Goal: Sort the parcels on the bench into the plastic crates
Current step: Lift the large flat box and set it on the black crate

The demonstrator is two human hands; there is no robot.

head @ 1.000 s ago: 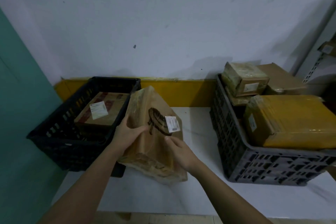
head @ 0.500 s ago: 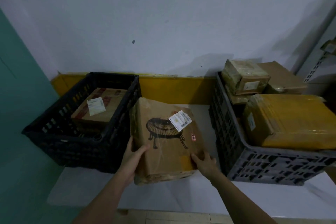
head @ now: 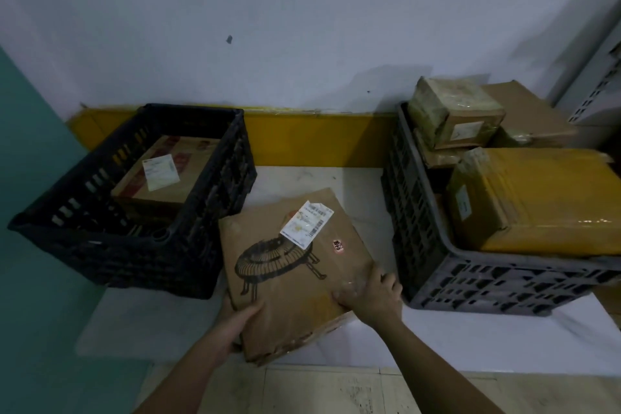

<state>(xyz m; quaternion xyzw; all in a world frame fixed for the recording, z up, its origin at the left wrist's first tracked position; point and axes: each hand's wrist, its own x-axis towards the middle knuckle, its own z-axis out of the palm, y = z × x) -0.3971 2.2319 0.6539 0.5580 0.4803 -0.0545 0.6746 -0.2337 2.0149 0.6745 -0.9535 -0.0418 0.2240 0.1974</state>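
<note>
Flat brown parcel lying on white bench, between black crate at left and grey crate at right, near corner overhanging bench edge. Printed drawing of a round legged object on top face; white shipping label toward far edge. Left hand gripping near-left corner, thumb on top face, fingers hidden underneath. Right hand curled over near-right edge, fingers pressed on top. Black crate containing one cardboard box with white label. Grey crate filled with yellow-wrapped parcel at near side, small taped box stacked at far side. Yellow strip along base of white wall.
</note>
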